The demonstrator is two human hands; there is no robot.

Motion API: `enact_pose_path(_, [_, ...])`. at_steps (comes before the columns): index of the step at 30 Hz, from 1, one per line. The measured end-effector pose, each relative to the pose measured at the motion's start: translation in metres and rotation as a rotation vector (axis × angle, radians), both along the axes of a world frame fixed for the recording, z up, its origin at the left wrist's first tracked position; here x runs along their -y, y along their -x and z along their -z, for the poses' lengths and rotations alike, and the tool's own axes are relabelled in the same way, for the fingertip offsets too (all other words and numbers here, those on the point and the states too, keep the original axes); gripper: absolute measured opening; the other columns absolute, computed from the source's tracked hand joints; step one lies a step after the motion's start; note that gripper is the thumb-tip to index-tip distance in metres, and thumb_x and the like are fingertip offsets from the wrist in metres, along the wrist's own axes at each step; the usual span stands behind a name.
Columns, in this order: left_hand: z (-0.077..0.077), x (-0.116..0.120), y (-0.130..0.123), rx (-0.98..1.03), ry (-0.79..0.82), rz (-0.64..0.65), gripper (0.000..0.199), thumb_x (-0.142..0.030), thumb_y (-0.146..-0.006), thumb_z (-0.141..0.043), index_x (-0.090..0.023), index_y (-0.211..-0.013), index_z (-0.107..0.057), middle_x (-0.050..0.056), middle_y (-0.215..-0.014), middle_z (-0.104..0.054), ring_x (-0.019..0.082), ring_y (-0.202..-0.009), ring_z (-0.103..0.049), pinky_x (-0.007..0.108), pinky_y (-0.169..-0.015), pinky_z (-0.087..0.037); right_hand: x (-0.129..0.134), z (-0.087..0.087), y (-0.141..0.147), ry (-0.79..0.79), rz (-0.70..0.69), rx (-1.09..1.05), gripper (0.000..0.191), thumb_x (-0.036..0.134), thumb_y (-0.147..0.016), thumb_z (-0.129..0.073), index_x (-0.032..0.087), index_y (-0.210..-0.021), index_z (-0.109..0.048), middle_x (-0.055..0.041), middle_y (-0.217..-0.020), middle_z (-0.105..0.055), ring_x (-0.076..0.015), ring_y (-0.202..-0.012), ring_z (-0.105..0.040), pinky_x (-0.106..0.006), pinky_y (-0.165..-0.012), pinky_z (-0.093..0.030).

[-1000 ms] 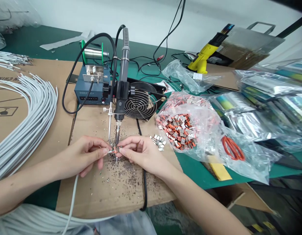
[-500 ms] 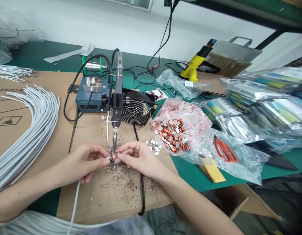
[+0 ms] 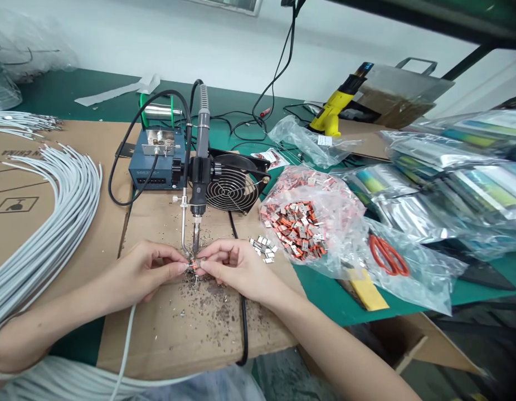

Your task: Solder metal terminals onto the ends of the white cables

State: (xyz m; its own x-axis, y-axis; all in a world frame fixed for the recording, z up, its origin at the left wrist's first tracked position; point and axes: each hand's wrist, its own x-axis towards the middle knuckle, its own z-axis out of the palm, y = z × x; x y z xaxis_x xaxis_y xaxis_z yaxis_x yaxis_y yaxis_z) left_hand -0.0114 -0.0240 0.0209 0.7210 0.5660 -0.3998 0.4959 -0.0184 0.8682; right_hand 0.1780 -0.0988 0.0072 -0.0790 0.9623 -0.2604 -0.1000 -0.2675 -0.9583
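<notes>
Where the fingertips meet under the soldering iron (image 3: 198, 184), the small connector (image 3: 194, 263) is nearly hidden; only a red-orange and metal speck shows. The left hand (image 3: 143, 273) pinches a white cable (image 3: 125, 348) whose end meets that connector, and the right hand (image 3: 235, 266) has its grip closed on the connector itself. Printing on the cardboard (image 3: 19, 161) at left is cut off and unreadable. The blue station's (image 3: 153, 167) label is too blurred to read.

White cable (image 3: 125, 340) runs from 7 o'clock up to centre. Its tip meets a small orange-and-metal connector (image 3: 194, 264) under the soldering iron tip (image 3: 195, 238).
</notes>
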Motion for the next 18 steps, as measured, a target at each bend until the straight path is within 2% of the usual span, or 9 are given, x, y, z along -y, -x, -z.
enact_pose_path(10, [-0.0051,0.0007,-0.0021,-0.013,0.005,-0.013,0.036,-0.047,-0.080,-0.055,-0.013,-0.080,-0.067,-0.004,-0.057,-0.048,0.003,-0.033,-0.036,0.014,-0.031,-0.023,0.0005,-0.0047,-0.0009,0.006,0.009,-0.039,0.012,0.022,-0.071,-0.072,0.015,-0.079,-0.068,-0.0019,-0.067,-0.071,-0.0089,-0.051,-0.054,-0.020,-0.045,-0.033])
enact_pose_path(18, [-0.0070,0.0039,0.0015,0.012,0.015,-0.020,0.034,-0.047,-0.082,-0.057,-0.015,-0.080,-0.069,-0.004,-0.057,-0.049,0.003,-0.034,-0.038,0.013,-0.032,-0.024,0.0022,-0.0032,-0.0037,-0.017,-0.003,-0.099,0.010,0.022,-0.072,-0.074,0.016,-0.079,-0.069,-0.0013,-0.068,-0.072,-0.0093,-0.056,-0.059,-0.019,-0.049,-0.038])
